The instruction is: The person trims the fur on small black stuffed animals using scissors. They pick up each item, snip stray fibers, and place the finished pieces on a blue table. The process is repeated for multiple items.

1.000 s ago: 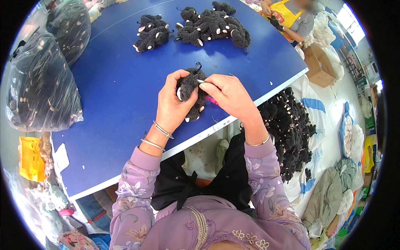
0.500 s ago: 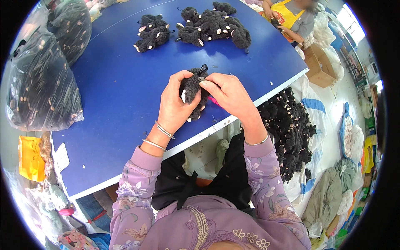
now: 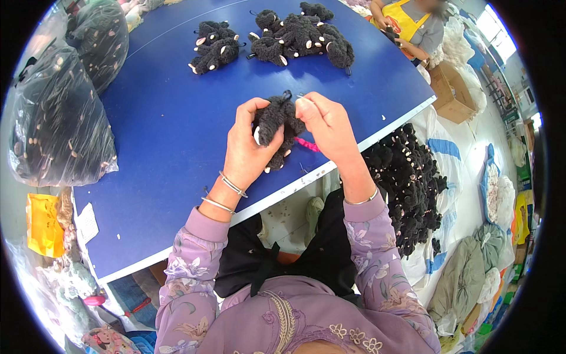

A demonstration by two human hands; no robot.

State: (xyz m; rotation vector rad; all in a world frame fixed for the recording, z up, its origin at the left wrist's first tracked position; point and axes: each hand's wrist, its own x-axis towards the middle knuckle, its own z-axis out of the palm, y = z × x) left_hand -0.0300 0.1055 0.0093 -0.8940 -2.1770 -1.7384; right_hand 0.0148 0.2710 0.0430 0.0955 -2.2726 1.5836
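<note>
My left hand (image 3: 252,140) is wrapped round a black plush toy (image 3: 273,118) above the table near its front edge. The toy has curly pile, pale patches and a small black loop (image 3: 287,94) at its top. At the toy's right side, my right hand (image 3: 327,127) is closed in a pinch. A thin needle-like thing (image 3: 300,95) shows at its fingertips, too small to make out surely. A bright pink strip (image 3: 306,144) lies on the table, partly behind the right hand.
Several black plush toys (image 3: 303,35) lie in groups on the far side of the blue table (image 3: 171,135). Filled clear bags (image 3: 59,118) stand at the left. Many more black toys (image 3: 407,189) are heaped right of the table. A person in a yellow apron (image 3: 407,23) handles something dark beyond.
My right hand has drawn slightly right and up, off the toy's top, showing more of the pink strip. The left hand keeps its hold, with the toy's loop tipped a little.
</note>
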